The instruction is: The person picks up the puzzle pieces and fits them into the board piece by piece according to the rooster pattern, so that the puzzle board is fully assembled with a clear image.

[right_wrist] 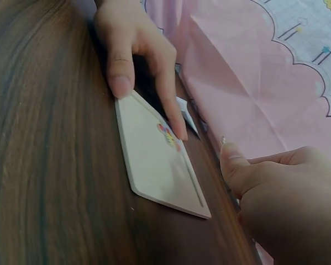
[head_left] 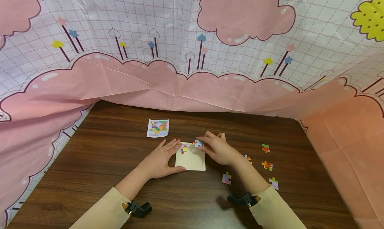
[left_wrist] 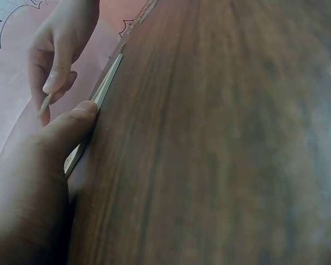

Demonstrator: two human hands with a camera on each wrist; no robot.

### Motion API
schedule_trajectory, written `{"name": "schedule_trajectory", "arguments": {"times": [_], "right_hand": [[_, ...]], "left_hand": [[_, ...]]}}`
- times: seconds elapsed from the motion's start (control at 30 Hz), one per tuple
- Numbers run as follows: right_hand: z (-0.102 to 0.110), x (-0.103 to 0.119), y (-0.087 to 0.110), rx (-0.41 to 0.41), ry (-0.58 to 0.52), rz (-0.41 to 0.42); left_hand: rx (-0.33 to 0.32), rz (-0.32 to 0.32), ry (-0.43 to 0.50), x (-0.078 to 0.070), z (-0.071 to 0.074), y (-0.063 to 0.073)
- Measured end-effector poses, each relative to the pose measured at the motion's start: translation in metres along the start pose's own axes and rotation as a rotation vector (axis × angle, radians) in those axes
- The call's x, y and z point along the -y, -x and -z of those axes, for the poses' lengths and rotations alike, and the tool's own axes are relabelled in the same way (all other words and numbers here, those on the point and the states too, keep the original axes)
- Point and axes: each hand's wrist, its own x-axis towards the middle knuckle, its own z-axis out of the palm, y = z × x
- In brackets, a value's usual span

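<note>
A pale, square puzzle tray (head_left: 192,163) lies on the dark wooden table. In its upper left corner sits a colourful jigsaw piece (head_left: 183,149). My left hand (head_left: 162,159) rests at the tray's left side with fingers extended; the thumb touches the lower left corner and the index finger reaches the placed piece, as the right wrist view also shows. Over the tray's top edge, my right hand (head_left: 217,149) pinches another jigsaw piece (head_left: 198,143) between thumb and fingers. In the left wrist view that held piece (left_wrist: 45,105) appears edge-on, raised above the tray.
A picture card (head_left: 158,128) of a bird lies behind the tray to the left. Several loose jigsaw pieces (head_left: 267,166) are scattered to the right, one partly hidden by the right forearm. A patterned pink and white curtain (head_left: 168,85) borders the table's back and sides.
</note>
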Motion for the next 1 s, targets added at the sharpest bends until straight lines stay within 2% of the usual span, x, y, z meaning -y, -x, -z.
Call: {"name": "schedule_trajectory", "arguments": {"times": [0.37,0.63,1.0], "right_hand": [[-0.024,0.002,-0.011,-0.001,0.038,0.023],[-0.037,0.000,-0.014,0.025,0.101,-0.013],[-0.042,0.002,-0.016,0.010,0.161,-0.010]], "left_hand": [[0.008,0.010,0.000,-0.001,-0.002,0.002],[0.022,0.020,-0.003,-0.002,-0.003,0.001],[0.077,0.027,-0.091,-0.011,0.010,-0.003]]}}
